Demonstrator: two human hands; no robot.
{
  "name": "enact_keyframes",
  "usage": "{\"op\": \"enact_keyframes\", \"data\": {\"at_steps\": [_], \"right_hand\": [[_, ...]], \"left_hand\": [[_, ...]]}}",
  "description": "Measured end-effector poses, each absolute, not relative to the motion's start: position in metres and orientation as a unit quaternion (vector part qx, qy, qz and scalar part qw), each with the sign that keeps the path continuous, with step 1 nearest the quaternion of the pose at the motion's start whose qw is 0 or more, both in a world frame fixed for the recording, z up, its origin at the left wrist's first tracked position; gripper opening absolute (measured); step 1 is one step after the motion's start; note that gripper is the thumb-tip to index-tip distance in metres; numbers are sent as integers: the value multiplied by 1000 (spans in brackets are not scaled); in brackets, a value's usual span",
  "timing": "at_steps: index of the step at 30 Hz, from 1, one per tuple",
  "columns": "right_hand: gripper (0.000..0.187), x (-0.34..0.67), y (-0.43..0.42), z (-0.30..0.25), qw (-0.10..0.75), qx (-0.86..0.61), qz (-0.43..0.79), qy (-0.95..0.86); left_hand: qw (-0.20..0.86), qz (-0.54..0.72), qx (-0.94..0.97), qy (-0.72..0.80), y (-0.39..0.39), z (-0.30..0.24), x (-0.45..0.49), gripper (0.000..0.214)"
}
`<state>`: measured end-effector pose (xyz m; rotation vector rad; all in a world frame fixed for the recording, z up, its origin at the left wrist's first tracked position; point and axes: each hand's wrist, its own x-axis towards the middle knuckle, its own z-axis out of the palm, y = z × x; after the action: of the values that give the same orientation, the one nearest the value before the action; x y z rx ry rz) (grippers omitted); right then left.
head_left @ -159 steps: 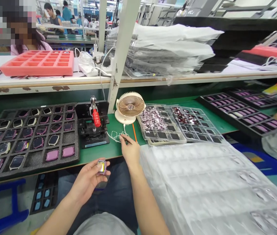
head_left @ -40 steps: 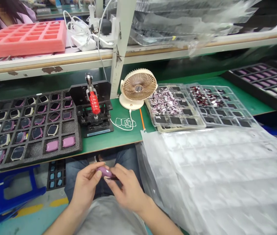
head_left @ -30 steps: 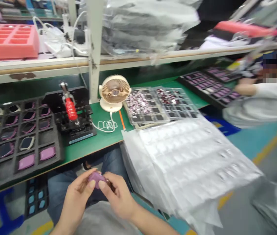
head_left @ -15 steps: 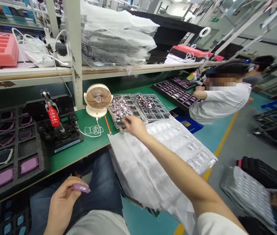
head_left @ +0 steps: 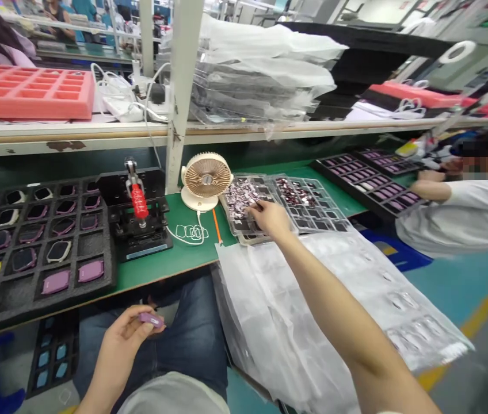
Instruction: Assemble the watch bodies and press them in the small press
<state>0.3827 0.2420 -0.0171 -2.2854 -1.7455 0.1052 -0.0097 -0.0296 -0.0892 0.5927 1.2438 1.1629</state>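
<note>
left hand (head_left: 121, 345) pinches purple case (head_left: 151, 319) – right hand (head_left: 270, 218) maybe touching tray (head_left: 244, 201)

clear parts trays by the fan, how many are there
2. One clear tray sits right of the fan, under the right hand; the second tray lies alongside, further right. More may be stacked underneath.

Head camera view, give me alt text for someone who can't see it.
A person's left hand holds a purple watch case over the lap; the right hand reaches into a clear parts tray on a green bench, beside a desk fan.
</note>
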Motion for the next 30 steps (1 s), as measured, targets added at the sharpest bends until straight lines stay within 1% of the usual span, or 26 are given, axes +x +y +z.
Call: {"op": "enact_keyframes", "data": {"at_steps": [3, 5, 7, 8, 9, 10, 12, 13, 14, 16, 19, 23, 27, 30], "right_hand": [[28, 381, 235, -7, 173, -777, 45, -603], [32, 367, 222, 0, 228, -762, 61, -603], [34, 341, 196, 6, 306, -718, 136, -610], [34, 323, 177, 9, 339, -682, 200, -616], [36, 303, 156, 11, 355, -641, 284, -619], [38, 282, 134, 12, 353, -599, 372, -615], [38, 240, 90, 12, 285, -521, 544, -592], [39, 221, 72, 11, 265, -491, 609, -565], [40, 206, 57, 9, 242, -468, 661, -534], [43, 185, 39, 3, 209, -449, 726, -477], [47, 175, 33, -5, 178, -454, 767, -418], [48, 173, 38, -11, 163, -452, 790, -380], [49, 171, 38, -12, 166, -457, 792, -369], [50, 171, 37, -13, 167, -463, 789, -367]], "left_hand": [[591, 549, 299, 510, -25, -83, -8, 24], [547, 599, 331, 482, -22, -74, -6, 18], [511, 635, 358, 456, -19, -67, -4, 18], [496, 645, 370, 448, -19, -64, -2, 19], [481, 653, 382, 444, -18, -61, -1, 21], [465, 658, 396, 441, -18, -60, 0, 23], [427, 663, 428, 442, -19, -58, 1, 26], [405, 663, 446, 445, -20, -58, 1, 27], [381, 662, 463, 450, -21, -58, 1, 29], [333, 655, 500, 458, -23, -58, -2, 32], [274, 639, 553, 458, -26, -60, -8, 39], [220, 625, 602, 446, -27, -63, -17, 50], [211, 617, 629, 422, -28, -71, -21, 60], [215, 603, 646, 416, -29, -78, -22, 63]]}}
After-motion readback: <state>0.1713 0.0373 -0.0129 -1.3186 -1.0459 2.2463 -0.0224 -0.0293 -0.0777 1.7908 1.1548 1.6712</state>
